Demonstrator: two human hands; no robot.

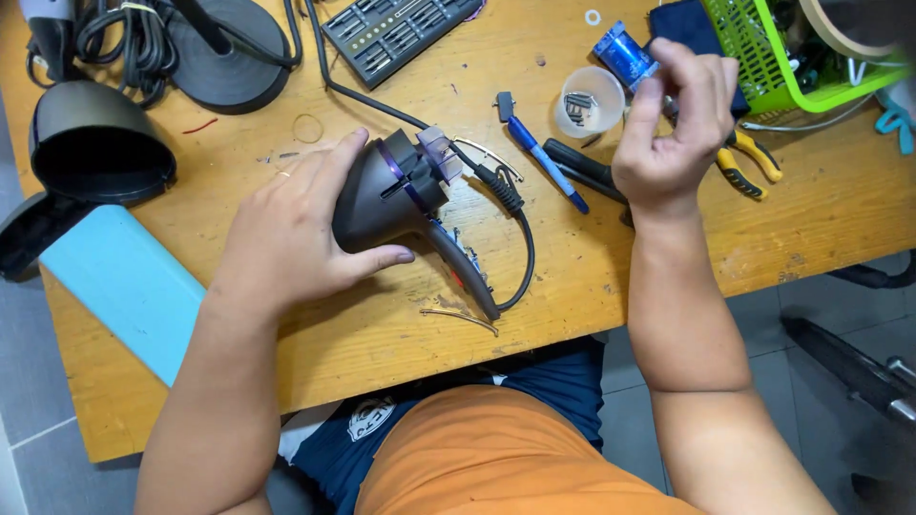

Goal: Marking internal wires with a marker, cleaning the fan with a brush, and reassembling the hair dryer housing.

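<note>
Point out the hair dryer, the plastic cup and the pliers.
hair dryer (377, 205), head view, dark body beside the left hand.
plastic cup (589, 100), head view, clear wall.
pliers (749, 164), head view, yellow-and-black handles.

This is a small repair workshop, or a home bench used as one; a scuffed wooden table (782, 219) stands on a grey tiled floor (38, 420) and is strewn with tools; a black case of screwdriver bits (391, 33) lies open at the far edge; yellow-handled pliers (749, 162) and a blue pen-like tool (544, 162) rest near a small clear cup of screws (587, 100); a green plastic basket (763, 52) holds odd parts; a dark hair dryer (401, 195) lies opened with its innards and cord exposed; another dark housing (95, 143) and coiled cables (143, 38) sit at the left.
</note>
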